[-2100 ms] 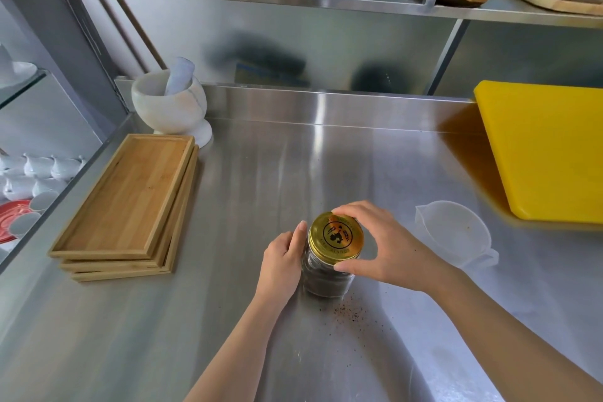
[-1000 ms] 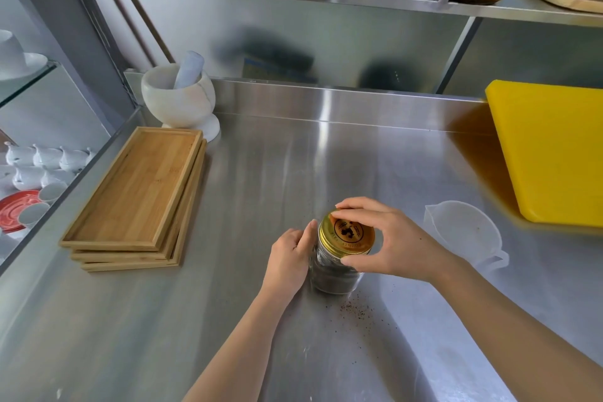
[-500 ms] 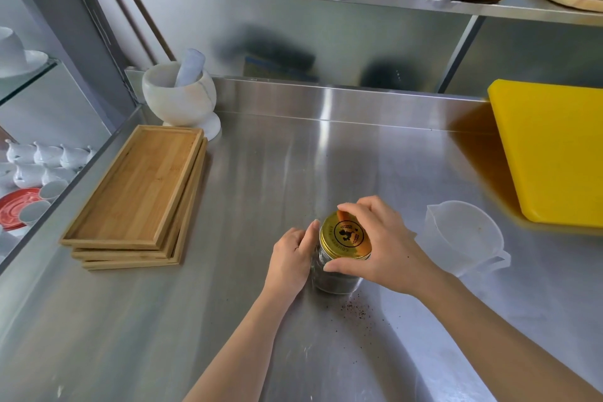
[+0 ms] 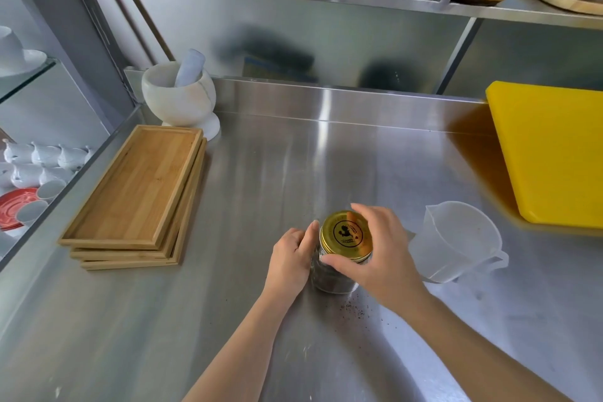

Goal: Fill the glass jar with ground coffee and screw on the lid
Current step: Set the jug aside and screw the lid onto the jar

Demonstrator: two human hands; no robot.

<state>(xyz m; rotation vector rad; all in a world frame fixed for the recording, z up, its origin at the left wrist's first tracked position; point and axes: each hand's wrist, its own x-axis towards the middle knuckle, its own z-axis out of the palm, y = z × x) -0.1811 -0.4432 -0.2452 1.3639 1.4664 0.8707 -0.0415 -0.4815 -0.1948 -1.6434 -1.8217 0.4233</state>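
Observation:
A small glass jar (image 4: 329, 281) with dark ground coffee inside stands on the steel counter (image 4: 293, 173). A gold lid (image 4: 342, 233) with a black emblem sits on its mouth. My left hand (image 4: 290, 258) wraps the jar's left side. My right hand (image 4: 381, 254) grips the lid's rim from the right, thumb at the front and fingers over the far edge. A few coffee grains (image 4: 354, 308) lie on the counter in front of the jar.
An empty clear plastic measuring jug (image 4: 456, 241) stands right of the jar. A yellow cutting board (image 4: 551, 153) lies far right. Stacked wooden trays (image 4: 137, 196) and a white mortar with pestle (image 4: 179, 95) sit left. A shelf runs overhead.
My right hand has rotated around the lid, thumb moving to the front and fingers to the far side. My left hand keeps holding the jar. The jar stays in place.

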